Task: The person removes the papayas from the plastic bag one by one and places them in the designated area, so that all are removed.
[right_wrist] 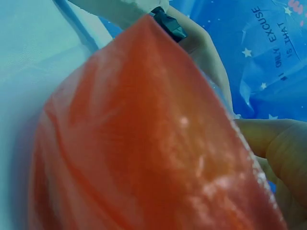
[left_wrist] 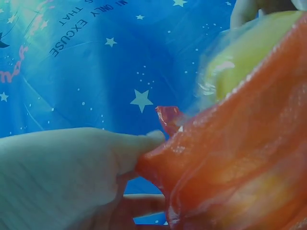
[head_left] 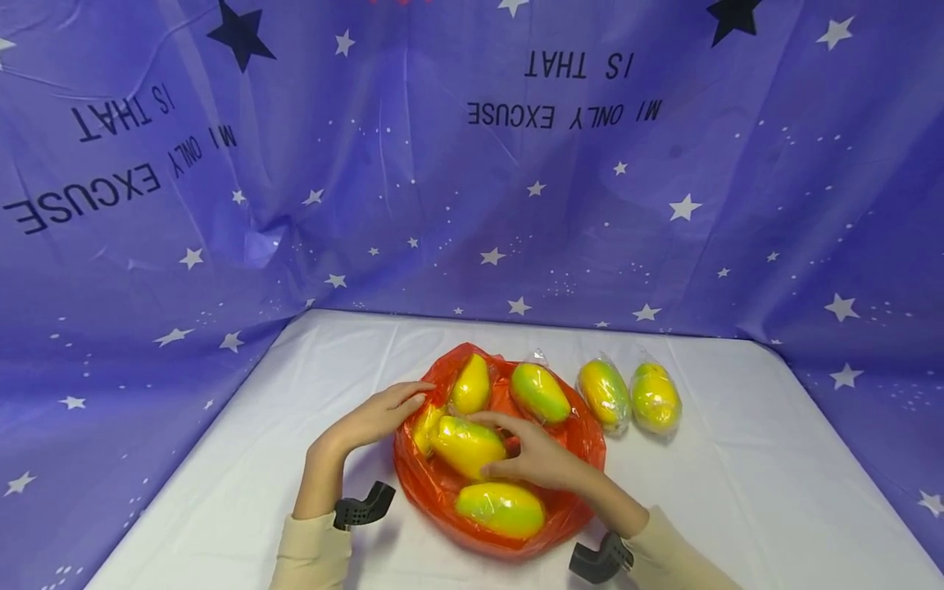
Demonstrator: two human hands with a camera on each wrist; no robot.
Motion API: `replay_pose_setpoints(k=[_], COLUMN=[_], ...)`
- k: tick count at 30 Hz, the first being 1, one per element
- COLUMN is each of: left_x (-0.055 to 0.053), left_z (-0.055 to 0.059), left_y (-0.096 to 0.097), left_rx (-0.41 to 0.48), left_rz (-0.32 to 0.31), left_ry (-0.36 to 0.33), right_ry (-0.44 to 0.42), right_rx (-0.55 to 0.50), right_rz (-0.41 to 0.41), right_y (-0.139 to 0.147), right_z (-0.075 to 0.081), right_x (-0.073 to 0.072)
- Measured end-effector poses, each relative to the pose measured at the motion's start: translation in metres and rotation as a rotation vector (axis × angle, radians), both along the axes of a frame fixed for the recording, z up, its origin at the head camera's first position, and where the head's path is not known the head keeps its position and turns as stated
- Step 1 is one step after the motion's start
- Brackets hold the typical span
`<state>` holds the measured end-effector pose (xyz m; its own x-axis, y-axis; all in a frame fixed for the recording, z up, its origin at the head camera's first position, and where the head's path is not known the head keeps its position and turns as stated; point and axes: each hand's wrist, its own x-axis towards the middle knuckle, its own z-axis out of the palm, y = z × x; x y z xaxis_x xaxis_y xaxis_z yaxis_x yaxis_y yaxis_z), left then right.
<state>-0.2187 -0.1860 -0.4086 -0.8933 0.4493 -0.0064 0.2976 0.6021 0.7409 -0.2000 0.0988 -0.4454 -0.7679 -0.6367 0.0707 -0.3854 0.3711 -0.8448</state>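
Note:
A red plastic bag (head_left: 415, 483) lies spread open on the white table, with several clear-wrapped mangoes inside. My right hand (head_left: 542, 459) reaches in from the right and grips the middle mango (head_left: 466, 447), thumb on the near side and fingers over the far side. At the bag's left rim is my left hand (head_left: 372, 418); the left wrist view has its thumb and fingers pinching the red plastic (left_wrist: 230, 172). Around the gripped mango lie a front mango (head_left: 501, 510), a back-left mango (head_left: 472, 385) and a back-right mango (head_left: 541, 392). Red plastic hides much of the right wrist view.
Two more wrapped mangoes, one (head_left: 605, 395) beside the other (head_left: 656, 399), lie on the table (head_left: 737, 492) just right of the bag. A purple star-printed curtain (head_left: 487, 221) hangs behind and along both sides.

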Motion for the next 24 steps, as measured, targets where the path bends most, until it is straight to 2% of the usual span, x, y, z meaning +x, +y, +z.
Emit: replay_pose_setpoints(k=[4,11,18,24], left_x=[-0.002,0.001,0.002,-0.002], left_z=[0.000,-0.005,-0.009,-0.008], left_y=[0.000,-0.003,-0.002,0.002], left_rx=[-0.010,-0.002,0.015,0.011], left_rz=[0.001,0.025,0.060,0.075], left_ry=[0.020,0.066,0.072,0.078], right_ry=[-0.005,-0.003,-0.013,-0.041], right_rx=[-0.029,-0.055,-0.089,-0.109], right_rz=[-0.043,-0.051,-0.050,-0.085], right_y=[0.003,0.005,0.007,0.013], right_z=[0.001,0.004,0.003,0.004], right_x=[-0.001,0.000,0.002,-0.001])
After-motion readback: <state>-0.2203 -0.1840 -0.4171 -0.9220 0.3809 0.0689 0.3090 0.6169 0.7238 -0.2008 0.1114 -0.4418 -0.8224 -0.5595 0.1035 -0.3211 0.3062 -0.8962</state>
